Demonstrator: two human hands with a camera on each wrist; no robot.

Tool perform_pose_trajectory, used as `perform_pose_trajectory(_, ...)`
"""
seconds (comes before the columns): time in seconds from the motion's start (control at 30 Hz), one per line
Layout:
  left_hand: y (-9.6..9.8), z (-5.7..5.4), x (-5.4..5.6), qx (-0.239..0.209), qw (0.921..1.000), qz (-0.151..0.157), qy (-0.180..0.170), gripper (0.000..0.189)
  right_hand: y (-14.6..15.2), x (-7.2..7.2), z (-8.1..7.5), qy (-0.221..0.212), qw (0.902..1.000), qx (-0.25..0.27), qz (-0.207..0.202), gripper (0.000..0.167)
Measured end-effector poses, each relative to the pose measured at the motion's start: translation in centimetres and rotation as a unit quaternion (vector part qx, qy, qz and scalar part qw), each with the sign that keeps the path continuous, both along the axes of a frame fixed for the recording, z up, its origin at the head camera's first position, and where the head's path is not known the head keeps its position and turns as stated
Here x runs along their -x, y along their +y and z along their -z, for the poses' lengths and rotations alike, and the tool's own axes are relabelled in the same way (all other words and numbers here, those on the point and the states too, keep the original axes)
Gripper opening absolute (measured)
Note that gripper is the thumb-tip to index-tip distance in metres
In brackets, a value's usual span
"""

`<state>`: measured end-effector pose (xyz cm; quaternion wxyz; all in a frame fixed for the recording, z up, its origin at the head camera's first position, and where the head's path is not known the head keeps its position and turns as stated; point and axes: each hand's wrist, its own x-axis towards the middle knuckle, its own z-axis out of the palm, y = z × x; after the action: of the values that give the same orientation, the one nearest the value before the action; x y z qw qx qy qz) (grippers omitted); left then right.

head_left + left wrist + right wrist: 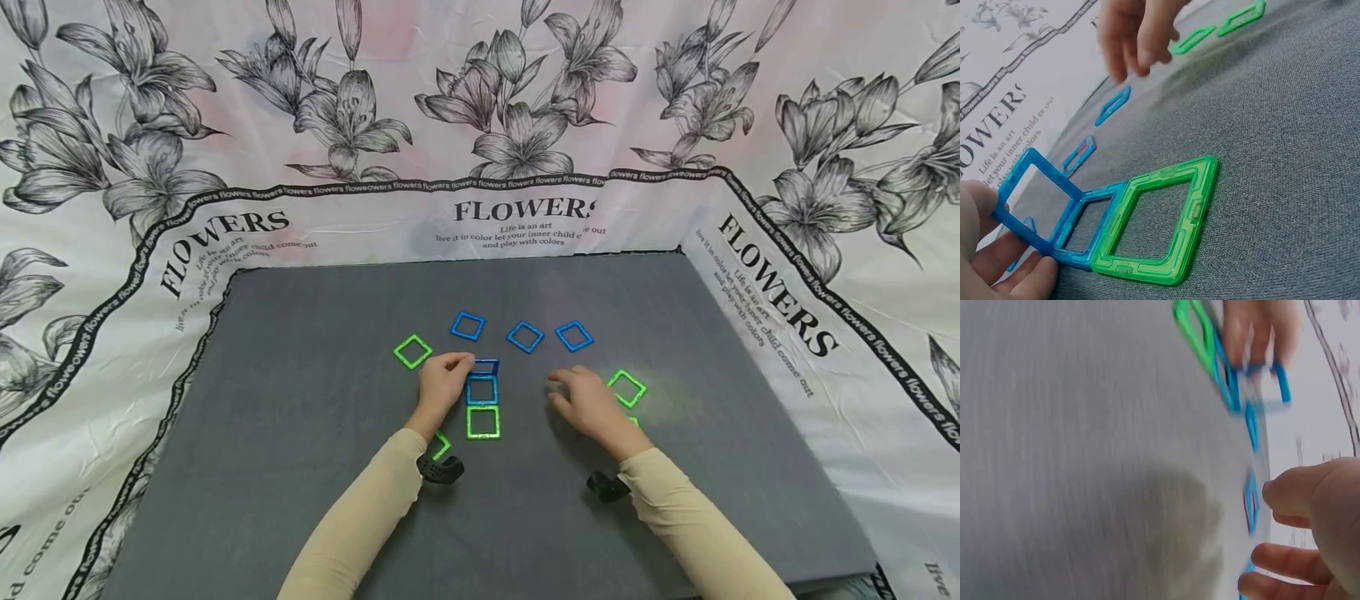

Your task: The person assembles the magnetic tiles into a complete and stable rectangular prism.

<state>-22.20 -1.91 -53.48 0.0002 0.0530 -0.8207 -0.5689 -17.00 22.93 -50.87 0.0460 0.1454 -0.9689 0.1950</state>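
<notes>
Left grip (444, 383) pinches a raised blue square (1057, 177); right grip (590, 402) hovers, loosely spread.

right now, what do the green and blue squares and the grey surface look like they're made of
Green squares: probably glossy, translucent plastic, with bright highlights and moulded ridges on the rims. Blue squares: likely the same plastic, similarly shiny. Grey surface: seemingly matte woven fabric, as a fine thread-like texture shows.

At upper right, the left hand (1260, 331) grips a raised blue plastic square frame (1284, 384); a green plastic square frame (1200, 345) lies at top centre. The right hand (1338, 519) hovers, lower right, over the blurred grey fabric surface (1072, 456).
</notes>
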Motion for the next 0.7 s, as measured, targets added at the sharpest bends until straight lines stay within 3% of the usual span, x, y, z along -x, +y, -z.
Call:
perform_pose_trajectory(0.13, 0.0, -0.1, -0.1, -0.002, 1.0, 0.0, 0.0, 0.025, 3.6, 0.4, -0.9, -0.029, 0.9969, -0.051, 0.052, 0.035)
perform_pose_trajectory(0.3, 0.0, -0.1, -0.1, -0.002, 1.0, 0.001, 0.003, 0.025, 6.5, 0.2, -1.1, -0.092, 0.9857, -0.091, 0.108, 0.044)
perform_pose_trajectory(0.7, 0.0, 0.0, 0.1, 0.004, 1.0, -0.001, 0.006, 0.025, 7.9, 0.0, 0.0, -0.123, 0.978, -0.113, 0.125, 0.045)
